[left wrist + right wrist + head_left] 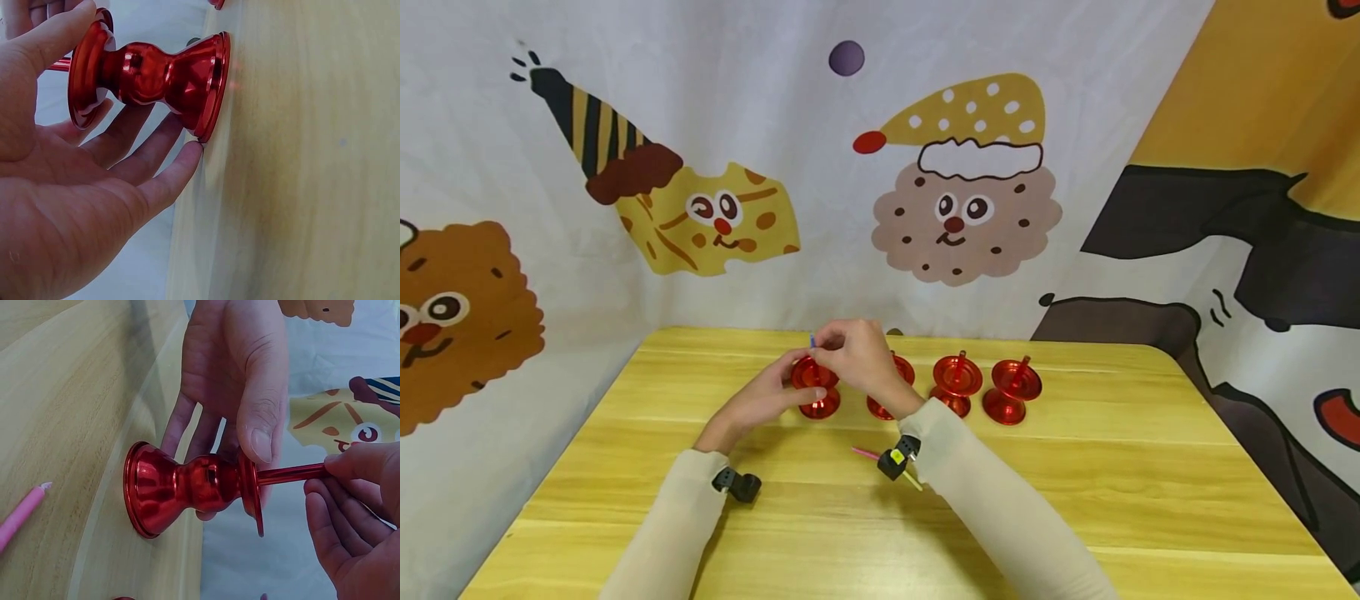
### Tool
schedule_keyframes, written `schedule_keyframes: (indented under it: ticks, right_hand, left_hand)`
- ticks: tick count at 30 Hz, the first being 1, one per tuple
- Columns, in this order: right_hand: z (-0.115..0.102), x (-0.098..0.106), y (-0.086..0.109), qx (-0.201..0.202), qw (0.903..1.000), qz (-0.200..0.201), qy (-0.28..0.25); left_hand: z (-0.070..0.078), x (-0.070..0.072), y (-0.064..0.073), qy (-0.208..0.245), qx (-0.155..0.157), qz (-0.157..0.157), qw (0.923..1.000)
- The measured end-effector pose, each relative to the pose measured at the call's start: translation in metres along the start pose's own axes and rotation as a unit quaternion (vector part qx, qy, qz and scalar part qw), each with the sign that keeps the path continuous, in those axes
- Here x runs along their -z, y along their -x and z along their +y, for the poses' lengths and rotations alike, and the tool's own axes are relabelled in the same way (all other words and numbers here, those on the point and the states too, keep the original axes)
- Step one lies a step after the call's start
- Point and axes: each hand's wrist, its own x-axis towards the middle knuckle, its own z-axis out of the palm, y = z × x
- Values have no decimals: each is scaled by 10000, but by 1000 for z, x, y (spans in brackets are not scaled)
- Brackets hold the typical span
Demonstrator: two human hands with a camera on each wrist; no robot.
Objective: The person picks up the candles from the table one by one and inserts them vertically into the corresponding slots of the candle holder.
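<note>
- Four red metallic holders (pixel 956 381) are set apart in a row toward the far edge of the wooden table (pixel 805 542).
- The leftmost holder (pixel 822 407), standing upright on the table, is gripped by the left hand (pixel 765 396): the thumb is laid on its top dish, and the fingers are bent round behind its body, with the foot touched by a fingertip.
- Above that dish a red stem (pixel 290 474) is raised, and at its upper end a thin blue stick (pixel 812 341) is pinched by the right hand (pixel 859 354), thumb and fingertips brought narrowly together.
- Most of the blue stick is hidden by the fingers; how deep it is seated in the stem cannot be told.
- The second holder (pixel 878 408) is partly covered by the right hand and wrist.
- Nearer the person, a pink stick (pixel 864 452) and a yellow stick (pixel 913 481) are laid on the table, partly hidden by the right wrist camera (pixel 892 463).
- Behind, a pale cloth (pixel 835 275) is printed with cartoon faces.
</note>
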Motion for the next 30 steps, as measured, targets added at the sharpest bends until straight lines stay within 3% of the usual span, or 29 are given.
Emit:
schedule_keyframes:
  ticks: [18,30]
  right_hand:
    - [-2,3,4,-259,9996,-49,-68]
    - [-18,33,32,-213,9997,48,-89]
  left_hand:
    - [-1,-2,-1,5,68,64,10000]
    - [5,-5,1,-197,263,188,9993]
